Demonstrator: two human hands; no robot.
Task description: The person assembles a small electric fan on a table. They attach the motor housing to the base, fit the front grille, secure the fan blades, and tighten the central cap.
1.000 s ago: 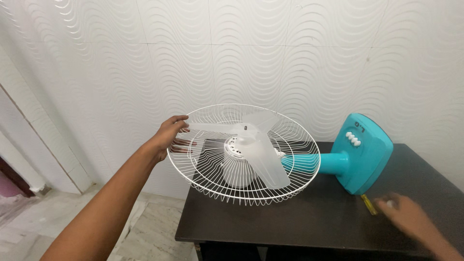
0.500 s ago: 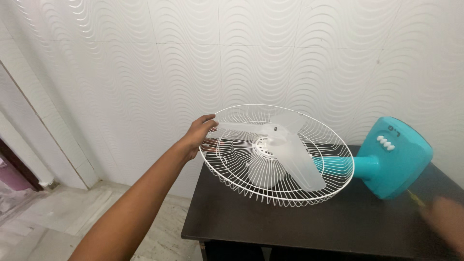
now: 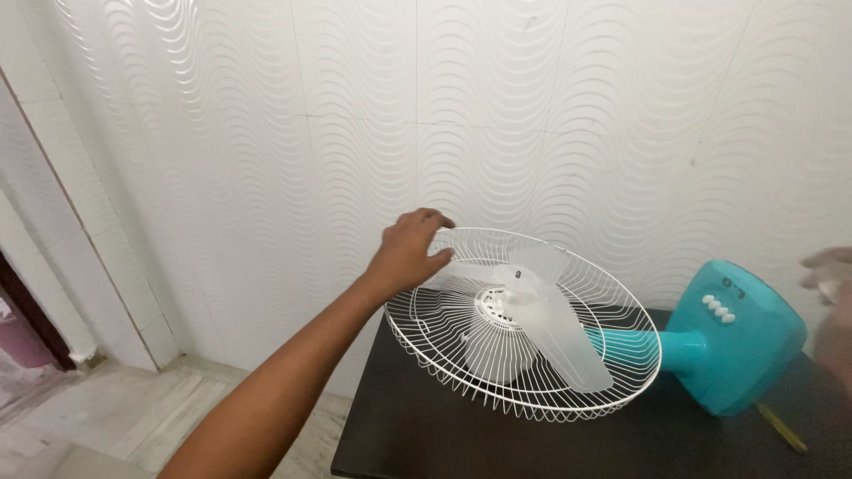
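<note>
The teal plastic table fan [image 3: 710,341] lies on its side on the dark rectangular table [image 3: 426,443], its square base [image 3: 741,341] toward the right and its head projecting over the table's left part. The white wire rear guard [image 3: 524,324], round and dish-shaped, faces upward and tilts slightly down to the right; within it sit the translucent three-lobed blades [image 3: 541,310] around a white central hub [image 3: 497,306]. The left hand [image 3: 410,253] reaches in from the lower left and closes over the guard's upper-left rim, fingers curled above the wire and thumb beside it, so the grip is narrow and holds the guard. The right hand [image 3: 830,293] appears blurred at the right edge, raised above the base and touching nothing visible; whether it is spread or closed cannot be told. A yellow-handled slender tool [image 3: 781,426] lies on the table just in front of the base. A white wavy-relief tiled wall [image 3: 444,106] stands behind.
</note>
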